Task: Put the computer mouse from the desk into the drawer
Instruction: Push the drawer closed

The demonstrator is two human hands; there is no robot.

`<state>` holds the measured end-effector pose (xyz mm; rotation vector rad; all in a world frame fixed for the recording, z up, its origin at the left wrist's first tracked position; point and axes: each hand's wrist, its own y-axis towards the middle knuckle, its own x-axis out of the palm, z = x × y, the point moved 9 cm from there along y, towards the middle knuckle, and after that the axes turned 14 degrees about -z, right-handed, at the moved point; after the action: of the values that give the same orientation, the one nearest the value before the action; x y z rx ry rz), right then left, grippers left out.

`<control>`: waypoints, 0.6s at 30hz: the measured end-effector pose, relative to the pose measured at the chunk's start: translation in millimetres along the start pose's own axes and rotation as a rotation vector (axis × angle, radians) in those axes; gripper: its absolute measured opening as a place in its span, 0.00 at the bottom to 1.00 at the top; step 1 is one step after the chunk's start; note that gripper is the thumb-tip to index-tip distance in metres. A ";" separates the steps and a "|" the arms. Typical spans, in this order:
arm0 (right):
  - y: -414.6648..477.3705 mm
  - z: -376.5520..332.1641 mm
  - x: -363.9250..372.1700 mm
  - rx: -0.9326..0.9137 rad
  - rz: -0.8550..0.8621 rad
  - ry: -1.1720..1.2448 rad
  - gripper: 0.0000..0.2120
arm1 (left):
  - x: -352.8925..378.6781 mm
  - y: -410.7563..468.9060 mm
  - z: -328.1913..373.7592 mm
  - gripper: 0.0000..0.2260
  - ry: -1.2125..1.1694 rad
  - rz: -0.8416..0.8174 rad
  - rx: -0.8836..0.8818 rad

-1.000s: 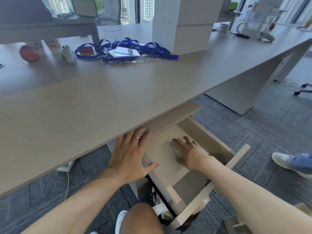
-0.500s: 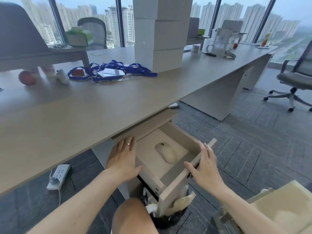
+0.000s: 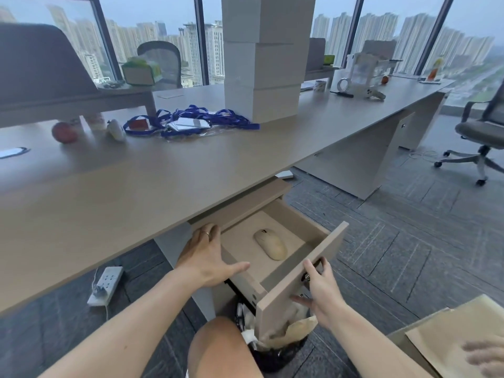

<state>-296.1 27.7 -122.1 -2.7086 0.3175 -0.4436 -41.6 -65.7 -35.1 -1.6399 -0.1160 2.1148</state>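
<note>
1. The mouse point(image 3: 270, 243) is lying alone on the floor of the open drawer point(image 3: 305, 222), near its middle; half a second ago it lay in the same spot, and a second ago the right hand was covering it.
2. The right hand point(image 3: 317, 291) is now sitting outside on the drawer front, grip loosely curled at the lock, clamped on nothing.
3. The left hand point(image 3: 206, 255) is resting spread on the drawer's left edge under the desk point(image 3: 163, 181) edge, fingers apart, empty.
4. Judgement: placement is done; only closing seems left.
5. Open floor lies right of the drawer; a knee point(image 3: 218, 347) and bin bag sit below the front.
</note>
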 end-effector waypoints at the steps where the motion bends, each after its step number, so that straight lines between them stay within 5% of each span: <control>1: 0.7 -2.4 2.0 -0.007 -0.003 -0.001 0.30 | -0.5 -1.1 2.8 0.59 0.006 0.000 0.005; 13: 49.8 -14.9 62.2 -0.027 -0.051 -0.015 0.27 | -10.9 0.3 -4.7 0.57 0.063 0.141 0.104; 18: 77.9 -14.5 85.6 -0.015 -0.041 -0.019 0.31 | -20.9 3.7 -11.5 0.43 0.097 0.269 0.179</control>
<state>-234.3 -71.1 -117.9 -2.7363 0.2620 -0.4277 -28.1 -79.9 -20.9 -1.7246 0.3330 2.1585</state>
